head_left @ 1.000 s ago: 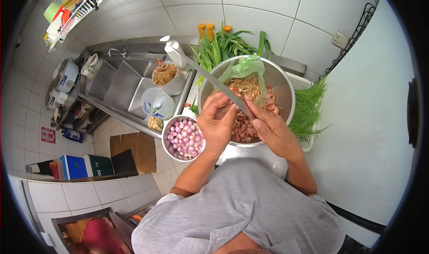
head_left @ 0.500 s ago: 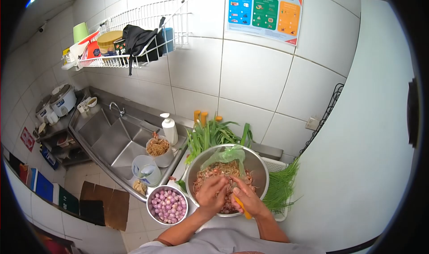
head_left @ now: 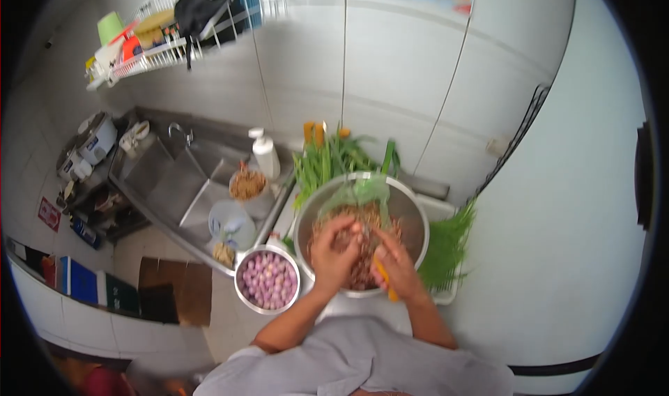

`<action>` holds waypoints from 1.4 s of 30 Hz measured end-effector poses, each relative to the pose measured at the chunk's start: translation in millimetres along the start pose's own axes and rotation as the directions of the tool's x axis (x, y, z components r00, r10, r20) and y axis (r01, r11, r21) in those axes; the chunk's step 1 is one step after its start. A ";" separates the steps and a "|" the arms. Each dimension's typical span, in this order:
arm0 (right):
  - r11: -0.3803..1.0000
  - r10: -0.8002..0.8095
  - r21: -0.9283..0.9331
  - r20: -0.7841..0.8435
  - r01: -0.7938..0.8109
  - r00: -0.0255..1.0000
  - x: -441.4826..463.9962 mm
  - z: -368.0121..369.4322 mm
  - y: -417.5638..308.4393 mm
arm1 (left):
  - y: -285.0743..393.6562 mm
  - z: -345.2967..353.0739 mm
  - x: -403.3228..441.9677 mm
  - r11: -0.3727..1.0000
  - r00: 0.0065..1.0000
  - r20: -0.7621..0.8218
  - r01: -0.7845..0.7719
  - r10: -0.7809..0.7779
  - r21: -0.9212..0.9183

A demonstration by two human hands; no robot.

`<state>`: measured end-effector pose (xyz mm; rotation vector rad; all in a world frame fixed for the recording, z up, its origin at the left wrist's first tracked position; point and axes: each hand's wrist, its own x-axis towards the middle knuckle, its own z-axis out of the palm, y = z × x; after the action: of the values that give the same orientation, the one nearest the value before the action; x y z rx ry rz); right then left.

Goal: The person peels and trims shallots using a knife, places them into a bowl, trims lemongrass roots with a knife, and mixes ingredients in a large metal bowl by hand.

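Over a large steel bowl (head_left: 417,218), my left hand (head_left: 334,253) is closed with its fingertips pinched on a small reddish piece. It looks like a shallot, though blur and fingers hide most of it. Close beside it, my right hand (head_left: 398,267) wraps around the yellow-orange handle (head_left: 381,269) of a small knife, whose blade is barely visible near the left fingertips. The bowl holds a heap of reddish-brown shallots with dry roots and skins (head_left: 362,267), and a green plastic bag (head_left: 366,190) at its far side. A smaller steel bowl of peeled purple shallots (head_left: 268,281) stands to the left.
Leafy greens (head_left: 334,159) lie behind the large bowl, and thin green stalks (head_left: 446,249) fill a white basket at right. Left are a steel sink (head_left: 157,180), a pump bottle (head_left: 265,155), a clear tub (head_left: 232,225) and a filled container (head_left: 247,185). A wire rack (head_left: 160,51) hangs above.
The view has tilted downward, so everything sits higher in the picture and more of my shirt shows. Both hands stay over the large bowl, the left still pinching and the right still holding the knife.
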<state>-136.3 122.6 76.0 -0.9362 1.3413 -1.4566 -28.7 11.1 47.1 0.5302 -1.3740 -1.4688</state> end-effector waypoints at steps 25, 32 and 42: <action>0.945 0.208 0.260 -0.012 -0.198 0.978 -3.8 -12.0 23.7 | -44.6 -36.8 4.8 0.339 0.800 0.434 0.579 -0.415 -0.742; 0.979 0.202 0.027 -0.073 -0.200 0.977 -1.9 -22.5 35.6 | -40.5 -38.9 3.7 0.447 0.790 0.355 0.587 -0.500 -0.675; 0.992 0.053 -0.118 0.006 -0.052 0.999 -5.5 -12.4 37.2 | -44.1 -41.3 -4.1 0.562 0.821 0.326 0.562 -0.468 -0.608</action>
<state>-141.7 132.0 37.9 -0.9742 1.4473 -1.3438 -8.4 -11.9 -5.1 0.3594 -0.6523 -2.3931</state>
